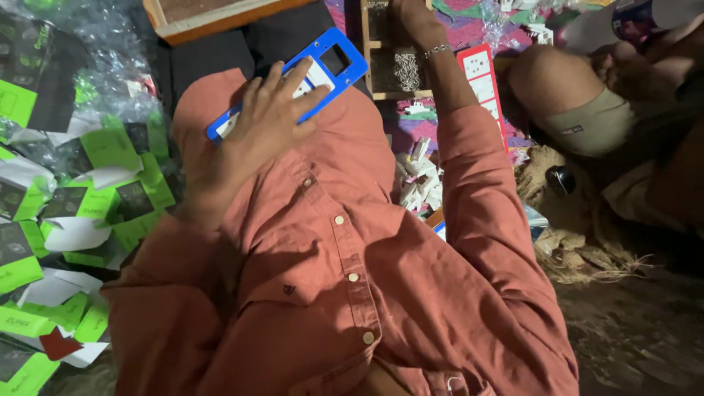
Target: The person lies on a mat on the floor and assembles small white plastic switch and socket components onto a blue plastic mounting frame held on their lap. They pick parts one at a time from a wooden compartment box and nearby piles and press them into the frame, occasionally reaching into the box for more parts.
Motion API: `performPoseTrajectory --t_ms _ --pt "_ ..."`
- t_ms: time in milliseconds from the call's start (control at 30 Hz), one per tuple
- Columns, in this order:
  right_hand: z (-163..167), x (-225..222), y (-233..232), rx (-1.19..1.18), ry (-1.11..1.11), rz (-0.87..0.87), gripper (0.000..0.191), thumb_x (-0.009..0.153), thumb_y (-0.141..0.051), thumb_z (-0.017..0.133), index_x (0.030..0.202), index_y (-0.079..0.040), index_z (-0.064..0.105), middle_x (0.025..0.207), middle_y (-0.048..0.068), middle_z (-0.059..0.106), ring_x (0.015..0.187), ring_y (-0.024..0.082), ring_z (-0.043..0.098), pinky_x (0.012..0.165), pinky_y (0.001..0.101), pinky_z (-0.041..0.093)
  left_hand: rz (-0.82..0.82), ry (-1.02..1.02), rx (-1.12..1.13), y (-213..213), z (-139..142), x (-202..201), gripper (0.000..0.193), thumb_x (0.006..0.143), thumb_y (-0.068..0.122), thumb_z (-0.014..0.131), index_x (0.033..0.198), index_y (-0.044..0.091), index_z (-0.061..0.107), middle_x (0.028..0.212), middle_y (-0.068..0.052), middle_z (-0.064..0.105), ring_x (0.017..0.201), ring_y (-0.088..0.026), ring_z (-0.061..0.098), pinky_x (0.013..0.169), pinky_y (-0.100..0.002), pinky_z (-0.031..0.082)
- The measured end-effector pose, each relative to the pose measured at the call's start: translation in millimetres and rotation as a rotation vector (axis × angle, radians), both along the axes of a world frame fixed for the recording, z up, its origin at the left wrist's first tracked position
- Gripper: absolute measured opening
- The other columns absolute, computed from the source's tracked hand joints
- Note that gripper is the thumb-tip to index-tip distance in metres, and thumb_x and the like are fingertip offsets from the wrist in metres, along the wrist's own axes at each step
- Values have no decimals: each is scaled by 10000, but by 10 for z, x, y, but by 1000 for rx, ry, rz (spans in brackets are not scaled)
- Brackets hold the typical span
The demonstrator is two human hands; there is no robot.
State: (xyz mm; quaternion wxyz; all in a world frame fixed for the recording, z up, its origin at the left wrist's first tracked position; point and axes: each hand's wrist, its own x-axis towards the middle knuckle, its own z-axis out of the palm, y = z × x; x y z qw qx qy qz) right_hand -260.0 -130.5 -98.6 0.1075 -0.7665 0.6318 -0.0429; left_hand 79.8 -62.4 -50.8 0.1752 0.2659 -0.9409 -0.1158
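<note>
Head view looks straight down a rust-orange button shirt (345,293) that fills most of the frame. Green-and-black printed packets (81,191) lie heaped along the left edge, white card backs showing between them, with crumpled clear plastic wrap (110,44) above. A second person's bent knee in olive shorts (587,121) sits at upper right over a tuft of brown fibre matting (579,235). A wooden compartment tray (396,70) at top centre holds a bed of small metal pieces; the right hand (418,18) reaches into it, a bracelet at the wrist, fingers cut off by the frame edge, so whether it pinches anything cannot be told. The left hand (268,117) lies spread and flat on a blue plastic frame (315,70) with a square window, pressing it against the lap. Hands well apart. The frame looks light, stiff and smooth, likely a little slippery; best gripped by its long side rails rather than the thin bar around the window. A red-edged card (480,77) with white panels stands just right of the tray, and small white paper scraps (422,180) lie below it.
</note>
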Motion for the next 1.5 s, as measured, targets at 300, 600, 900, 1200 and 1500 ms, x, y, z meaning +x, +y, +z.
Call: performPoseTrajectory --t_ms 300,600,900,1200,1500 --pt "143 46 155 -232 -840 -274 64 913 -8 711 942 43 738 865 71 746 780 111 697 697 269 572 -21 800 789 -398 396 77 437 1029 151 634 1434 -6 592 1508 -178 563 1114 -250 592 993 -369 538" --pt "579 983 992 -530 -944 -56 57 933 18 756 957 13 705 943 69 713 845 128 669 750 270 540 144 1031 1482 -142 -48 -198 536 1005 216 617 1508 46 537 1010 -110 726 784 -149 698 683 -300 627" --pt "557 1158 872 -427 -1020 -60 81 917 -15 784 960 9 719 907 57 665 774 108 583 671 259 449 124 1016 1455 -117 -82 -219 497 1002 222 633 1465 53 574 1220 -10 662 910 -87 681 724 -279 655" --pt "614 1192 898 -410 -983 -80 99 908 -12 797 938 8 704 895 39 647 772 93 576 672 252 452 137 1023 1390 -103 -108 -228 484 1003 198 645 1454 31 592 1360 10 594 940 -60 641 726 -262 648" --pt "618 1251 911 -355 -1088 -161 73 916 9 772 923 16 699 897 42 628 769 90 556 676 245 441 149 1031 1377 -107 -138 -236 470 999 184 657 1435 21 597 1448 8 542 988 -73 645 728 -265 651"
